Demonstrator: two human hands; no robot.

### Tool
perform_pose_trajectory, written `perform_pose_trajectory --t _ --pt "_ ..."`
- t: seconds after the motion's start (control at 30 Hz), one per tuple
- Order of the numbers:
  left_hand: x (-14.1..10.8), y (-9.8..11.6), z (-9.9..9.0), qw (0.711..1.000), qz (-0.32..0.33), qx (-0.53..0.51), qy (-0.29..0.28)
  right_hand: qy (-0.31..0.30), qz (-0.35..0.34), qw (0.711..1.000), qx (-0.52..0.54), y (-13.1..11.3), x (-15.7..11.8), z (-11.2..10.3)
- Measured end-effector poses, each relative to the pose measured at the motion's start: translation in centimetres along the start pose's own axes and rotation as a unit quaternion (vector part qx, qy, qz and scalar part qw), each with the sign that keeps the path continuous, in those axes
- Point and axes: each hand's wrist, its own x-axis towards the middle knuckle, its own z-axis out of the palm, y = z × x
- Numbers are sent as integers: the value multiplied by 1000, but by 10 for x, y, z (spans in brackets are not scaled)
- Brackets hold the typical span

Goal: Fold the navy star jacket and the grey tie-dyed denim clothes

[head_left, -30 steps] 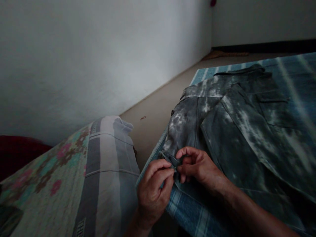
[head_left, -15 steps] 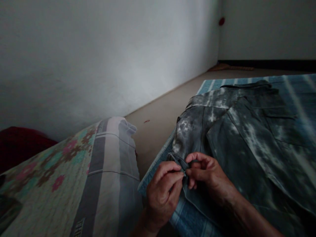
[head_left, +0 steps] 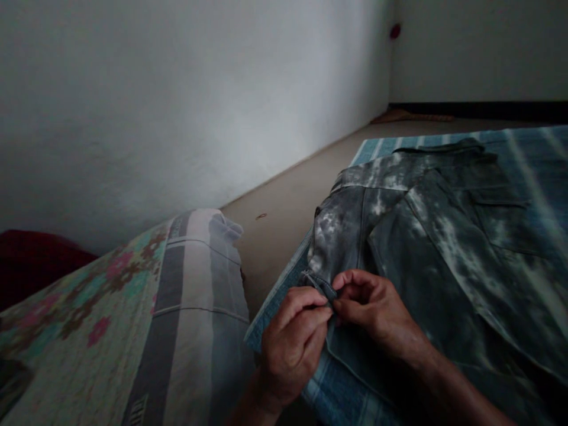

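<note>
The mottled grey-green jacket (head_left: pixel 339 228) lies spread out on a blue striped cloth (head_left: pixel 541 177), its collar (head_left: pixel 444 148) at the far end and one sleeve (head_left: pixel 437 236) slanting across the body, so the laying-out looks done. What remains in hand, as far as can be judged, is the fine work at the near left corner, where a stitched flap (head_left: pixel 323 285) stands up from the rest, not lying flat. The left hand (head_left: pixel 295 337) has thumb and forefinger pressed together on that flap; the right hand (head_left: pixel 377 310) meets it from the other side, thumb and bent forefinger pinching its edge, the other fingers curled in. Exactly what sits between the fingertips is too dark and small to make out, so whether any fastening there is done up or loose cannot be told. The sleeve and the pocket flap (head_left: pixel 501 202) lie untouched by either hand.
</note>
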Motion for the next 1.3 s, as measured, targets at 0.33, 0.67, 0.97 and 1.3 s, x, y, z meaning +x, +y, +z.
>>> perform_pose_trajectory --t 0.33,0.67,0.97,1.3 --pt "3 2 -1 1000 3 10 -1 -25 -13 999 31 1 0 -3" --pt "6 4 -2 1000 7 16 3 -23 -22 998 50 2 1 -4" --pt "7 4 -1 1000 8 19 1 -17 -17 999 44 1 1 -4" --pt "11 8 1 998 -11 56 9 -13 -14 999 36 0 1 -3"
